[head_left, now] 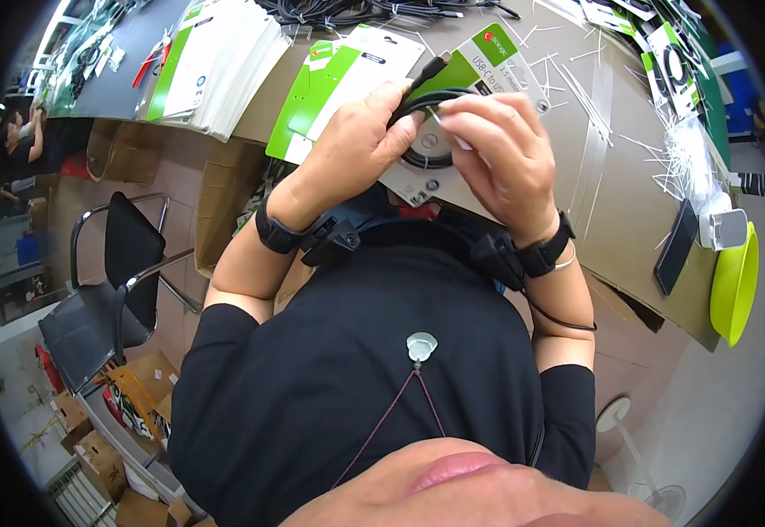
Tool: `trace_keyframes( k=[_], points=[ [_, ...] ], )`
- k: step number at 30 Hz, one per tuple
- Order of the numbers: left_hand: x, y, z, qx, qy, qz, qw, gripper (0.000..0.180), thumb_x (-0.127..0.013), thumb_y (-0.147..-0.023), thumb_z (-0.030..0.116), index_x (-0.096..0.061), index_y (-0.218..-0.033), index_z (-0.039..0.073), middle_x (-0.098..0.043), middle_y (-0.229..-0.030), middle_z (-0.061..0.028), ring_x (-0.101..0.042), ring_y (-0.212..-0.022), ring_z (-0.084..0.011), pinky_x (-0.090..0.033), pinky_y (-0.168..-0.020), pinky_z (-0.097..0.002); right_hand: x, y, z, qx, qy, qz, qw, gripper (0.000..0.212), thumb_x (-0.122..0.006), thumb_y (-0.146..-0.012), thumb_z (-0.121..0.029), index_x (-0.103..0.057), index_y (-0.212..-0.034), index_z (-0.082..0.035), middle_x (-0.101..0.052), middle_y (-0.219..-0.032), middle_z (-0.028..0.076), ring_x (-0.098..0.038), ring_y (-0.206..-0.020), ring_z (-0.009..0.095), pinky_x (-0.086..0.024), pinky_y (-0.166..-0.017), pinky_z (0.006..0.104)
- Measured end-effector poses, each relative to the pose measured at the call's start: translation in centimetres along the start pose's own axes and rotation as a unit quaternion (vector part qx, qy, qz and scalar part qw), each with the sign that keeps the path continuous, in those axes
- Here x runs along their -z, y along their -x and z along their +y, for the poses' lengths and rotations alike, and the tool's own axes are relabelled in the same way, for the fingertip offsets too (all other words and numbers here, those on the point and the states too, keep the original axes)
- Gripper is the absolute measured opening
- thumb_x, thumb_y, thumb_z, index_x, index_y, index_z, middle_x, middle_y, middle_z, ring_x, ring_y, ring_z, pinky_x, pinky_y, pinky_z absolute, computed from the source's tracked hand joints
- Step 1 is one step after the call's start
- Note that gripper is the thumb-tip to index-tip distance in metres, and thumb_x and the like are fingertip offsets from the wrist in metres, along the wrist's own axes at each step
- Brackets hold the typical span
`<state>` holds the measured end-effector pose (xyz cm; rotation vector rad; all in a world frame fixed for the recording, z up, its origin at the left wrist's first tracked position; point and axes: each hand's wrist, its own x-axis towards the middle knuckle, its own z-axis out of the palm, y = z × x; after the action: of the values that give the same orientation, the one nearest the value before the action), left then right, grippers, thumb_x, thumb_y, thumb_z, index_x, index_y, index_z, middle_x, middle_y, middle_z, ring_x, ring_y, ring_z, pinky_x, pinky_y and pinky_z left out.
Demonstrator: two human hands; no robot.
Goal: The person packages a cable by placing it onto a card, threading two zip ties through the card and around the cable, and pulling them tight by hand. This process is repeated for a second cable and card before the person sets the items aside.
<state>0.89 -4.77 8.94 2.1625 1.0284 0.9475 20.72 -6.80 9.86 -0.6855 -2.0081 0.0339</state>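
My left hand (356,132) is closed on a coiled black cable (425,163), whose plug (435,66) sticks up past the fingers. The coil lies over a green and white packaging card (466,72) at the table's near edge. At the coil's right side is my right hand (507,149), slightly blurred, with thumb and fingers drawn together. A pale bit shows by its fingertips, too small to name. Left of the coil, more green and white cards (347,75) lie overlapping.
A thick stack of cards (229,66) and red-handled pliers (148,66) lie leftward. Black cables (347,10) are heaped at the back. White cable ties (584,105) are scattered right, near a phone (676,248) and a yellow-green bowl (734,285). A black chair (132,255) stands lower left.
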Motion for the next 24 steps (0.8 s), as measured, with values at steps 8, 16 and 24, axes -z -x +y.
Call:
trace_keyframes(
  k=[8, 16, 24],
  points=[
    [-1.3, -3.2, 2.6, -0.056, -0.088, -0.073, 0.992, 0.027, -0.055, -0.091, 0.015, -0.056, -0.114, 0.000, -0.064, -0.088, -0.0194, -0.061, -0.079, -0.0366, -0.048, -0.068, -0.0394, -1.0, 4.2, 1.1, -0.358, -0.482, 0.177, 0.780, 0.011, -0.052, -0.096, -0.010, -0.056, -0.101, 0.000, -0.064, -0.096, 0.012, -0.062, -0.084, 0.015, -0.050, -0.081, 0.0280],
    [-4.0, -5.4, 1.7, 0.013, -0.016, -0.095, 0.995, 0.026, -0.056, -0.091, 0.017, -0.061, -0.111, 0.000, -0.062, -0.071, -0.0141, -0.058, -0.060, -0.0214, -0.046, -0.057, -0.0316, 0.1, 6.6, 2.5, -0.429, -0.561, 0.214, 0.675, 0.012, -0.058, -0.093, -0.011, -0.060, -0.098, -0.001, -0.064, -0.093, 0.008, -0.063, -0.085, 0.015, -0.051, -0.082, 0.0270],
    [-5.4, -5.8, 2.4, 0.097, 0.029, -0.094, 0.990, 0.024, -0.059, -0.090, 0.016, -0.064, -0.108, 0.001, -0.061, -0.066, -0.0112, -0.053, -0.056, -0.0117, -0.045, -0.055, -0.0271, 1.2, 7.5, 2.7, -0.477, -0.568, 0.178, 0.646, 0.006, -0.063, -0.089, -0.008, -0.060, -0.090, -0.003, -0.061, -0.092, 0.005, -0.063, -0.084, 0.014, -0.051, -0.080, 0.0255]
  ],
)
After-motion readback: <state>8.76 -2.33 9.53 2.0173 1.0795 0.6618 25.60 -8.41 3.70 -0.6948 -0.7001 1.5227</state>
